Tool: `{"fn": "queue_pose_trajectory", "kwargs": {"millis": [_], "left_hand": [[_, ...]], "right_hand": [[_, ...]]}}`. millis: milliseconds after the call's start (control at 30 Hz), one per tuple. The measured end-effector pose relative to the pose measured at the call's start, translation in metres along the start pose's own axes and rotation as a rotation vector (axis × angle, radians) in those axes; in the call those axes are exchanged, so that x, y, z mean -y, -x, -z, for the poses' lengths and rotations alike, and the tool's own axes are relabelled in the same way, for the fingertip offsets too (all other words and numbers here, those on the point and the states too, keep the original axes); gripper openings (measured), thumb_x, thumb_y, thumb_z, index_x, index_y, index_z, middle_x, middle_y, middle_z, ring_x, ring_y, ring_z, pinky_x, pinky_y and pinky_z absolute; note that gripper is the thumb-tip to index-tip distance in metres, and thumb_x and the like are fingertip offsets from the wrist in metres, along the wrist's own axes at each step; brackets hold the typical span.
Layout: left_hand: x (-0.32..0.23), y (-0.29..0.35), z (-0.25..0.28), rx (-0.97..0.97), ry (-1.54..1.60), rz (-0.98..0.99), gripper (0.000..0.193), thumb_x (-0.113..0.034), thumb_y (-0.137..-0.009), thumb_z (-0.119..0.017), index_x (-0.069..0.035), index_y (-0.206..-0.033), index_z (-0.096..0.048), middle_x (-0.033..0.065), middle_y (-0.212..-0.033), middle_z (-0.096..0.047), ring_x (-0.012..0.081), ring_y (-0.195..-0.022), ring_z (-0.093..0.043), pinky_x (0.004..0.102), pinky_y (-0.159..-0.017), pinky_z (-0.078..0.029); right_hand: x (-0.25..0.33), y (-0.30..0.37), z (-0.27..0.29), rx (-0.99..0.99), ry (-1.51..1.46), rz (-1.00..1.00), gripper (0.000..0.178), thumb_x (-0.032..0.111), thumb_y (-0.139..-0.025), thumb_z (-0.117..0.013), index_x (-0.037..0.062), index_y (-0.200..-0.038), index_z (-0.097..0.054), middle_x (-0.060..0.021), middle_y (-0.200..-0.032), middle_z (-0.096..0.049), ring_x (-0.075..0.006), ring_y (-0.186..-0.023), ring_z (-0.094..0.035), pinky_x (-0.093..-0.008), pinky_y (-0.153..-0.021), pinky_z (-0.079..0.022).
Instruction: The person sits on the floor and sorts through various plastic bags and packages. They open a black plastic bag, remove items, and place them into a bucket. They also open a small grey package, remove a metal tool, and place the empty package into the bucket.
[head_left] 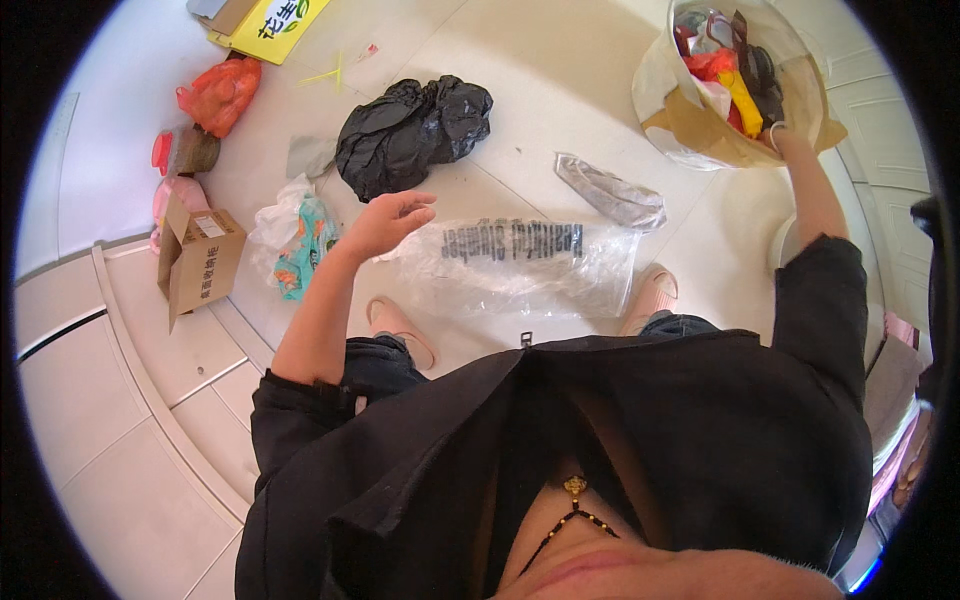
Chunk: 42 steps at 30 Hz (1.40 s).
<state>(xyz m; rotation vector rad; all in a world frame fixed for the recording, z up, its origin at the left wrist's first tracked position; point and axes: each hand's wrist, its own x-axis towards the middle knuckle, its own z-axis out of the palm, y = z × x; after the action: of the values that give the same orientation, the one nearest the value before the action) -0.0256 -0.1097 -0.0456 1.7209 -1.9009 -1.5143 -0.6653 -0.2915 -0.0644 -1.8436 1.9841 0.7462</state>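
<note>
My left hand (393,222) hovers over the left edge of a clear plastic bag (520,285) with dark printing, its fingers loosely stretched and holding nothing. A crumpled black plastic bag (415,135) lies just beyond it. On the far right, my right hand (776,138) reaches to the near inner side of a large white and brown open bag (665,125). Its fingers disappear among the contents, so their grip is hidden. Inside that bag are a yellow packet (741,103), a red plastic piece (708,66) and dark items. A small clear bag with something greyish (612,192) lies between both hands.
Along the left wall stand an opened cardboard box (208,262), a red plastic bag (225,95), a red-lidded jar (188,152) and a yellow carton (270,28). A white and teal plastic bag (305,250) lies near the cardboard box. White cabinet doors (885,130) border the right side.
</note>
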Motion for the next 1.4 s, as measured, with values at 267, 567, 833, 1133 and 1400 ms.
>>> {"fn": "queue_pose_trajectory", "kwargs": {"millis": [267, 567, 833, 1133, 1400], "left_hand": [[0.106, -0.101, 0.028, 0.097, -0.566, 0.267, 0.036, -0.038, -0.082, -0.057, -0.016, -0.110, -0.065, 0.0159, -0.118, -0.059, 0.0323, -0.108, -0.056, 0.0399, -0.091, -0.045], [0.158, -0.195, -0.023, -0.036, -0.566, 0.509, 0.061, -0.041, -0.083, -0.057, -0.012, -0.135, -0.043, 0.0134, -0.152, -0.011, 0.0295, -0.140, -0.010, 0.0560, -0.107, -0.022], [0.078, -0.132, 0.148, -0.797, -0.254, -0.114, 0.027, -0.014, -0.073, -0.062, -0.009, -0.099, -0.069, 0.0150, -0.096, -0.067, 0.0275, -0.093, -0.064, 0.0348, -0.086, -0.047], [-0.065, -0.006, 0.184, -0.710, 0.123, -0.315, 0.035, 0.008, -0.075, -0.050, -0.002, -0.106, -0.066, 0.0125, -0.103, -0.065, 0.0206, -0.088, -0.062, 0.0281, -0.081, -0.048], [-0.148, 0.094, 0.153, -0.431, 0.613, -0.443, 0.041, 0.011, -0.069, -0.043, 0.004, -0.105, -0.062, 0.0116, -0.100, -0.063, 0.0198, -0.090, -0.060, 0.0281, -0.084, -0.048]], "right_hand": [[0.055, 0.103, 0.048, -0.739, -0.019, 0.443, 0.029, 0.012, -0.083, -0.059, 0.0064, -0.112, -0.062, -0.0124, -0.110, -0.063, -0.0289, -0.105, -0.056, -0.0353, -0.094, -0.042], [0.214, 0.300, 0.007, -0.086, -0.823, 0.587, 0.035, 0.010, -0.082, -0.060, 0.0063, -0.117, -0.059, -0.0089, -0.108, -0.065, -0.0207, -0.104, -0.059, -0.0368, -0.096, -0.041], [0.260, 0.300, -0.009, 0.048, -1.369, 0.587, 0.037, 0.014, -0.087, -0.057, 0.0039, -0.123, -0.054, -0.0122, -0.103, -0.064, -0.0155, -0.094, -0.061, -0.0289, -0.083, -0.047], [0.255, 0.288, -0.007, -0.194, -0.956, 0.602, 0.048, 0.025, -0.082, -0.061, 0.0059, -0.125, -0.052, -0.0173, -0.106, -0.063, -0.0254, -0.092, -0.062, -0.0336, -0.086, -0.048], [0.308, 0.316, 0.049, -0.329, -0.965, 0.524, 0.110, 0.061, -0.064, -0.071, 0.0030, -0.143, -0.022, -0.0261, -0.140, -0.034, -0.0366, -0.130, -0.034, -0.0374, -0.106, -0.030]]}}
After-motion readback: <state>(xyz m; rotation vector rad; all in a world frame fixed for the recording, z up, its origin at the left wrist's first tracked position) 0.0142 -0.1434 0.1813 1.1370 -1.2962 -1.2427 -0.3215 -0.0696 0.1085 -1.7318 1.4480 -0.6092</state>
